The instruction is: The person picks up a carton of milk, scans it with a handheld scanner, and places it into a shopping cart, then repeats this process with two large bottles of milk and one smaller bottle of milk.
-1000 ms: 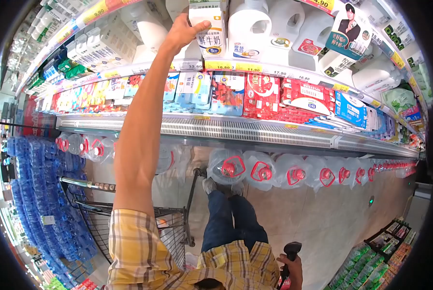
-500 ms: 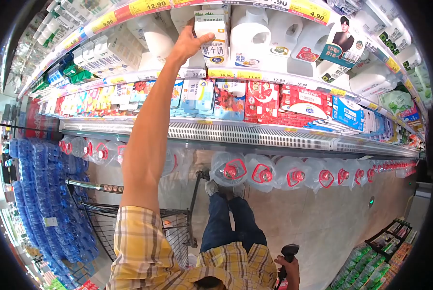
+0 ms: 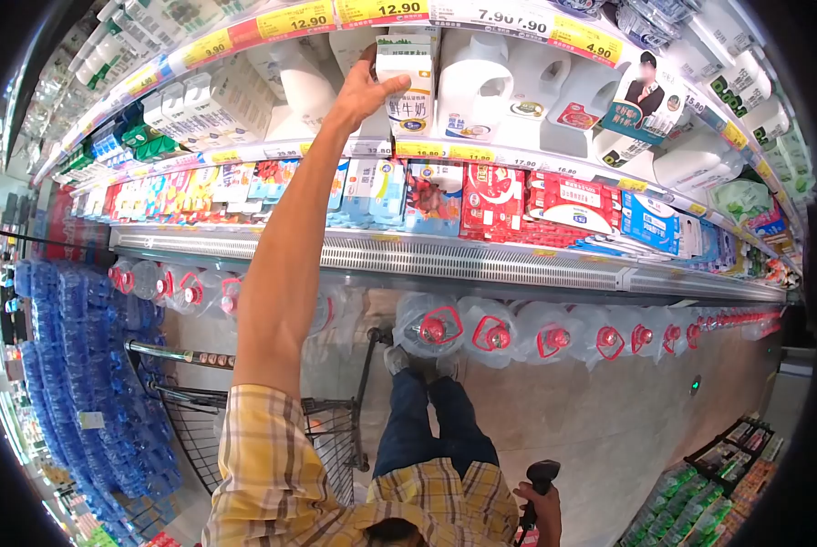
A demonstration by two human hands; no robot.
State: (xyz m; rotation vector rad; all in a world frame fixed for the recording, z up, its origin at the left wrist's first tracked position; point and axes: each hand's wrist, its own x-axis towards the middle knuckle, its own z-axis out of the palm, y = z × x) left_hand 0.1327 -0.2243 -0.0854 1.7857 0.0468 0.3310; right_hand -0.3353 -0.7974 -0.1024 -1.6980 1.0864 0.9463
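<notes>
Carton is being gripped by left hand, thumb across front likely for control, black handle being held by right hand.

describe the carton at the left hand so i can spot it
On the long shelf unit, find the row of white jugs. Just left of one, the left hand grips the carton. It is flat-sided, unlike those rounded, handled jugs.

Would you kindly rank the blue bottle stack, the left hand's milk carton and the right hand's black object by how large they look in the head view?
1. Blue bottle stack
2. Milk carton in the left hand
3. Black object, partly covered by the right hand
</notes>
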